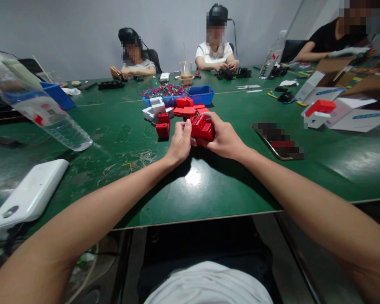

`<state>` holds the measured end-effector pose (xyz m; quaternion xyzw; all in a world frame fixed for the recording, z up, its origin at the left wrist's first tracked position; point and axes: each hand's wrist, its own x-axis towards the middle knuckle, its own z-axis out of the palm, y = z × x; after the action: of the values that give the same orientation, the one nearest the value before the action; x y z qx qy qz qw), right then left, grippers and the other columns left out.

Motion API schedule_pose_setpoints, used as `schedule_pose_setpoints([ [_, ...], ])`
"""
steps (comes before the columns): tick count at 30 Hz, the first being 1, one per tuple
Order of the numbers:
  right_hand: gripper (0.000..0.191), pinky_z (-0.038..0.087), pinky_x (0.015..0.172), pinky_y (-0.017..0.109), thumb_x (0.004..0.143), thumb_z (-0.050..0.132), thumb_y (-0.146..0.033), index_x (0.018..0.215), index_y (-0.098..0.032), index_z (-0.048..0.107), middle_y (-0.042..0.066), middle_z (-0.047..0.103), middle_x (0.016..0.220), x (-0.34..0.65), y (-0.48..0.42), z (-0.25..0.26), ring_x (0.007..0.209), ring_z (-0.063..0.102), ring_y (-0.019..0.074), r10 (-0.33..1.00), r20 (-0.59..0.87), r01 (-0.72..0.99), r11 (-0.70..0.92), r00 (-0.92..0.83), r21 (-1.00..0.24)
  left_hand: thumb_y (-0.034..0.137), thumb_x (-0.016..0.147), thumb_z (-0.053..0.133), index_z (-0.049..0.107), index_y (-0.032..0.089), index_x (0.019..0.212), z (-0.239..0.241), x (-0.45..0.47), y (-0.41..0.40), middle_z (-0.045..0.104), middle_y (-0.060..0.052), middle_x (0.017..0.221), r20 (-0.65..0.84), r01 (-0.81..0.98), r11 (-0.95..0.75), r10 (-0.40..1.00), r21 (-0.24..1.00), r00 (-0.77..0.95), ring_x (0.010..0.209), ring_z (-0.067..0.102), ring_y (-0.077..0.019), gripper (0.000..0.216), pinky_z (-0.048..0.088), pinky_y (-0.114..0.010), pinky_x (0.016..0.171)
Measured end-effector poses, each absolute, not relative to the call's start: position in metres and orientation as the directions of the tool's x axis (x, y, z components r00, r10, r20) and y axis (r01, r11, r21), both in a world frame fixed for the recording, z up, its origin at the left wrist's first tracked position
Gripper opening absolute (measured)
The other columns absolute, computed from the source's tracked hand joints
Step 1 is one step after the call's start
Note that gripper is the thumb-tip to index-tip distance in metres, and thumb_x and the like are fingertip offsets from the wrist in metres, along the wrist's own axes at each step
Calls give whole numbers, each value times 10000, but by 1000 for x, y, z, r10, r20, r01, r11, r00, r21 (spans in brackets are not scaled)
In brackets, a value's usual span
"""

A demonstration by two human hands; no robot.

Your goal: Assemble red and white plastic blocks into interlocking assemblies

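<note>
Between my two hands, above the green table (164,198), is a red plastic block (202,128) with small holes and notches. My right hand (223,134) wraps round its right side. The fingers of my left hand (180,141) close against its left edge, with the thumb on top. Just beyond lie several more red blocks (184,102), and white plastic blocks (157,105) lie beside them. A small red block (162,131) stands left of my left hand. Behind these, a blue bin (205,93) holds thin coloured wires (169,90).
A phone (278,141) lies to the right, near open cardboard boxes (351,114) and a red and white block (319,113). On the left are a tilted water bottle (50,114) and a white power bank (31,192). Several people sit across the table.
</note>
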<state>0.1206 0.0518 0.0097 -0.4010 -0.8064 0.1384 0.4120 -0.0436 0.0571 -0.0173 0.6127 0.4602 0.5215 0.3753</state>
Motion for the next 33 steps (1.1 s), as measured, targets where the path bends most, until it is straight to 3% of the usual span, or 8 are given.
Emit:
schedule_pose_setpoints([
  [6,438,480,734,301,700,676,-215,1127,-180,584,75,720,991,120,48,13,810,661,215,767,539,573,629,-348,-525,748,923,347,453,211,1043,-17,-45,55,646,-44,883,273,171,-288,956,942,106,633,625,-150,561,497,-330,667],
  [10,424,471,739,301,724,630,-219,1145,-190,593,65,729,981,119,44,14,828,670,222,756,541,586,641,-370,-496,695,782,666,445,215,1163,-18,-45,51,657,-70,1048,343,168,-362,930,917,128,888,663,-206,651,511,-364,819],
  [13,424,474,747,303,718,599,-193,1141,-188,613,69,736,991,118,43,15,853,682,230,744,546,587,653,-384,-478,575,642,842,421,217,1213,-19,-45,49,651,-80,1110,384,225,-404,915,887,126,959,659,-223,795,512,-377,867],
  [16,420,488,767,318,714,607,-205,1131,-168,629,82,738,1000,118,44,17,845,686,231,743,555,564,657,-373,-500,541,668,831,434,203,1185,-19,-43,49,659,-94,1115,388,190,-403,915,895,112,951,665,-216,734,521,-379,867],
  [20,571,512,803,358,677,680,-274,1223,-140,578,116,721,1092,122,50,15,897,689,254,762,537,498,645,-363,-579,508,677,823,441,184,1160,-17,-39,49,672,-107,1087,365,86,-371,928,925,76,904,667,-197,696,537,-349,808],
  [25,584,529,811,380,635,742,-348,1164,-172,568,92,714,1071,125,55,10,906,686,254,801,464,420,595,-379,-685,493,678,822,528,160,1105,-12,-36,46,691,-103,1047,390,113,-401,914,909,107,906,655,-196,616,514,-309,755],
  [29,462,521,787,372,669,728,-384,1068,-185,606,75,724,989,118,48,13,852,673,241,845,470,489,533,-256,-690,536,815,685,583,161,1084,-13,-37,48,682,-106,1088,417,135,-434,899,891,134,991,646,-210,472,510,-338,851],
  [33,416,512,785,388,732,700,-509,982,-180,646,91,728,941,108,42,15,831,669,251,895,428,519,426,-123,-741,649,839,607,534,175,1193,-17,-42,49,614,-128,1246,436,101,-461,878,882,198,1126,610,-235,596,486,-366,967],
])
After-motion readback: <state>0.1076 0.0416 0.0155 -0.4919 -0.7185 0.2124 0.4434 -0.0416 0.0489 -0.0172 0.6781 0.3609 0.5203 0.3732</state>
